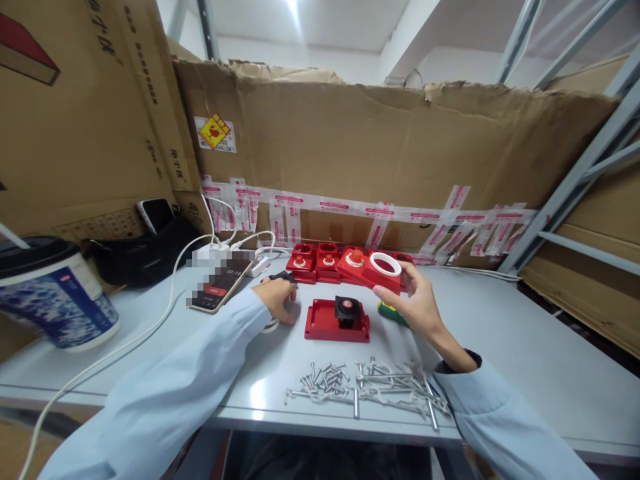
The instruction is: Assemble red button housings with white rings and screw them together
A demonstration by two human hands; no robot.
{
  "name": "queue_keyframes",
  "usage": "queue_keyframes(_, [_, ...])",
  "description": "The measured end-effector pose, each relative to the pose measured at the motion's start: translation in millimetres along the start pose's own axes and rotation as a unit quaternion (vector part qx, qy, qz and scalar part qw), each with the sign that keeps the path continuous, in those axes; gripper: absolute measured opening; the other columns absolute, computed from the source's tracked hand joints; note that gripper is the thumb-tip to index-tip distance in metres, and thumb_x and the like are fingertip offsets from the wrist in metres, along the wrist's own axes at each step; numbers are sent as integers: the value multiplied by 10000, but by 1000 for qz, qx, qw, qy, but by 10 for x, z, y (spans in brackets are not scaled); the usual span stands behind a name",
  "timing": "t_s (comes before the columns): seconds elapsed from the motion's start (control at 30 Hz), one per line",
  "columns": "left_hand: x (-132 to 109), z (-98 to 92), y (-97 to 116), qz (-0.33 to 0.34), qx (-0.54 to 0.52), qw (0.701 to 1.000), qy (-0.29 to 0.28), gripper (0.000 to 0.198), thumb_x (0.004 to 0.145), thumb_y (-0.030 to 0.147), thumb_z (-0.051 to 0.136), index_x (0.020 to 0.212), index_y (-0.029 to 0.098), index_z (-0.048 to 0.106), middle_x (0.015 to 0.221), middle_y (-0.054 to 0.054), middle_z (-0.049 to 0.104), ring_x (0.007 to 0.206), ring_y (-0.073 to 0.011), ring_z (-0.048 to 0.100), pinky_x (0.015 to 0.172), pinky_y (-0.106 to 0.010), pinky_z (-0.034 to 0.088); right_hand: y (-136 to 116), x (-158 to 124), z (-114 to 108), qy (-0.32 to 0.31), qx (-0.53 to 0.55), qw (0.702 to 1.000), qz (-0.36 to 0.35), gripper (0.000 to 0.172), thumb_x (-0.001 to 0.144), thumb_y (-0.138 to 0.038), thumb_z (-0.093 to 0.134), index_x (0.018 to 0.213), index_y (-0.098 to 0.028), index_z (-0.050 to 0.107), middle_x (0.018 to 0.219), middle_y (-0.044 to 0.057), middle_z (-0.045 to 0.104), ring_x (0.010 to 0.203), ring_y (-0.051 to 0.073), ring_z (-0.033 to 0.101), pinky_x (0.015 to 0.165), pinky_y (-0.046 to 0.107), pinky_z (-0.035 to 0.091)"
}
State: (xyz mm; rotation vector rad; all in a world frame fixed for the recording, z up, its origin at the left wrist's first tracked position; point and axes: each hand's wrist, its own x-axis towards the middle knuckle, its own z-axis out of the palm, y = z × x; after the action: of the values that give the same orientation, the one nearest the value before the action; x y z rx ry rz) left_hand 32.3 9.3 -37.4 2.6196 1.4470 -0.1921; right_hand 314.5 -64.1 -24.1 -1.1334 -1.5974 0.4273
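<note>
Red base [327, 330] was seen uncovered at the middle of the worktop [525, 360], and in front of it, nearest the edge, short screws [327, 379] were scattered in a loose heap. Longer metal rods [357, 403] were mixed with finer pieces in front of the base and to its right; what those were could not be told. Inside the base, toward its right end, a black module [346, 321] was seated, so that part of the work was judged to be done. The left part of its floor was left bare, and no screw heads could be confirmed in its corners.

To the left of the base, the left hand [280, 300] was held low and half curled, thumb apart; a black part [283, 275] was partly covered by its fingers, but whether it was gripped could not be told. To the right of the base and above it, a red cover [367, 275] with a white ring [385, 264] was pinched between the fingers and thumb of the right hand [413, 300]. It was held tilted and clear of the base, so covering was judged undone. Beneath that hand, a green piece [393, 313] was partly hidden.

Behind the base, red units [303, 265] with buttons were lined up; whether they were fastened could not be told.
</note>
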Motion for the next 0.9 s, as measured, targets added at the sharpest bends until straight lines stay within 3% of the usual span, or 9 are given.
queue_keyframes(0.1, [-3,6,14,-5,-1,1000,7,416,566,373,711,910,162,611,931,-77,659,869,-261,590,732,-333,419,-3,-2,-1,3,5,1000,3,529,650,-390,728,1095,-195,518,1090,95,637,984,243,602,888,409,458])
queue_keyframes(0.27, [2,2,21,-18,-8,1000,18,539,540,339,693,1028,150,562,903,-75,664,839,-264,594,734,-352,415,8,7,-4,2,7,1000,-1,530,648,-391,730,1091,-192,515,1078,97,639,963,239,609,881,410,464])
queue_keyframes(0.4, [25,33,-14,-5,-15,1000,24,455,538,335,680,950,161,596,901,-71,655,824,-250,596,723,-329,423,25,11,-3,1,6,1000,-3,532,647,-388,731,1093,-197,513,1082,94,636,970,241,605,885,412,461])
queue_keyframes(0.53, [-16,-26,-22,63,-54,992,97,393,544,299,674,905,166,595,911,-57,631,840,-215,585,750,-298,439,10,12,1,1,18,1000,-3,532,641,-380,736,1089,-198,511,1083,93,633,972,237,604,881,404,465])
queue_keyframes(0.63, [-107,-163,109,157,-135,961,185,322,614,277,644,906,158,578,885,-43,624,810,-175,575,761,-287,453,-16,9,3,1,34,999,2,527,641,-373,738,1082,-197,510,1086,95,629,977,231,602,875,393,471])
queue_keyframes(0.73, [-160,-276,365,228,-194,925,234,311,672,255,619,964,155,582,917,-40,622,837,-164,566,792,-295,452,-30,6,7,6,34,999,5,527,639,-377,738,1078,-193,511,1082,100,629,976,233,600,878,400,469])
queue_keyframes(0.9, [-21,-233,712,280,-180,915,229,312,643,251,663,942,169,636,948,-55,615,941,-216,540,884,-361,420,-26,17,9,8,27,1000,0,526,636,-377,740,1074,-194,513,1087,101,626,987,238,596,890,415,462])
